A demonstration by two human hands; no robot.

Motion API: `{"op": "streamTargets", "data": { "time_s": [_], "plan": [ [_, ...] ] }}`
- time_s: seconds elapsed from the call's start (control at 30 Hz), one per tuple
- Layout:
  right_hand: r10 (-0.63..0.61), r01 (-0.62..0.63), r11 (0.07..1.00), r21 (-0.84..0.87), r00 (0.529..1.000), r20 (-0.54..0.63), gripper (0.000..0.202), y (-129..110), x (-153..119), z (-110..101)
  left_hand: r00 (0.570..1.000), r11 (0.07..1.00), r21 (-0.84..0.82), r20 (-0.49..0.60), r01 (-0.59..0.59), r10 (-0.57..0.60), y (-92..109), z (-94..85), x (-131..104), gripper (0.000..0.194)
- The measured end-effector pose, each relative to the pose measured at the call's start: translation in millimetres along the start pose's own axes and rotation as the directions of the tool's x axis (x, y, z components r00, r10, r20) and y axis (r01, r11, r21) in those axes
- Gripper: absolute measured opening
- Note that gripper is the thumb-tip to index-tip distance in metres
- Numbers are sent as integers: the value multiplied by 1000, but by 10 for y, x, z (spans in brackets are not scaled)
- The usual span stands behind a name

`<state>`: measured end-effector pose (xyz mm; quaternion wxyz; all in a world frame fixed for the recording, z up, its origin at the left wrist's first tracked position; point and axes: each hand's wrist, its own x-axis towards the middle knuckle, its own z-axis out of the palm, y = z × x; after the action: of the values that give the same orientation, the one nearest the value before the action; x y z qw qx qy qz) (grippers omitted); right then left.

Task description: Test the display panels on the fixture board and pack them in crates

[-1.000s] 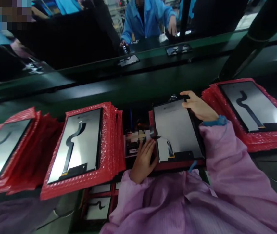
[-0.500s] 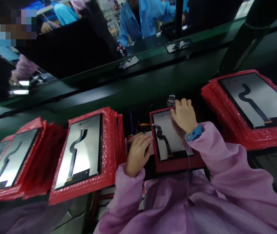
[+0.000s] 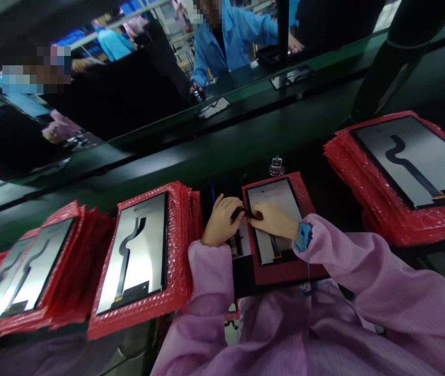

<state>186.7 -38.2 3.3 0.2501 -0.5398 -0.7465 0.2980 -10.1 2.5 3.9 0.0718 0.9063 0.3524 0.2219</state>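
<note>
On the red pad [image 3: 285, 275], the panel [image 3: 277, 196] lies beneath the right hand [image 3: 274, 219].

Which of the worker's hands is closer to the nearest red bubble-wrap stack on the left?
Left. The left hand is just right of the red bubble-wrap stack; the right hand is farther right, over the display panel.

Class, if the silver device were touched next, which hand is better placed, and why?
Probably the right hand: over the screen panel, it is nearer the silver device. The left hand sits left of the panel, farther away.
</note>
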Motion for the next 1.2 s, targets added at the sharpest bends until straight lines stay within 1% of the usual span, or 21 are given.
{"op": "streamTargets", "data": {
  "time_s": [0.1,0.17,0.23,0.3,0.4,0.5,0.6,0.67,0.8,0.97,1.2],
  "plan": [
    [-57,57,998,-4,997,-46,12,-42,-36,-6,997,997,61,-57,-40,43,18,-86,-49,15],
    [-94,94,996,6,993,-70,4,-54,-37,0,996,995,87,-72,-54,60,19,-101,-68,19],
    [-121,124,991,39,990,-70,4,-52,-19,16,996,995,88,-73,-44,51,16,-96,-85,20],
    [-144,147,984,99,989,-36,12,-35,9,41,998,997,74,-48,-22,26,17,-89,-98,19],
    [-153,147,970,194,988,16,23,9,45,83,999,999,43,44,3,-5,41,-92,-109,14],
    [-135,125,961,245,990,25,20,57,62,109,988,1000,-8,154,20,-18,89,-125,-104,10],
    [-133,121,958,261,991,25,20,83,69,118,975,995,-85,221,60,-40,129,-163,-89,4],
    [-138,126,956,265,990,25,19,84,72,128,967,989,-119,249,85,-54,137,-171,-80,9],
    [-142,128,955,269,989,31,12,59,79,176,960,986,-143,278,86,-43,123,-147,-70,15],
    [-120,109,959,263,993,24,12,46,76,228,958,985,-144,282,91,-47,113,-102,-70,18],
    [-122,102,954,283,991,56,13,89,78,218,956,988,-121,287,99,-60,111,-51,-69,20]
  ]
}}
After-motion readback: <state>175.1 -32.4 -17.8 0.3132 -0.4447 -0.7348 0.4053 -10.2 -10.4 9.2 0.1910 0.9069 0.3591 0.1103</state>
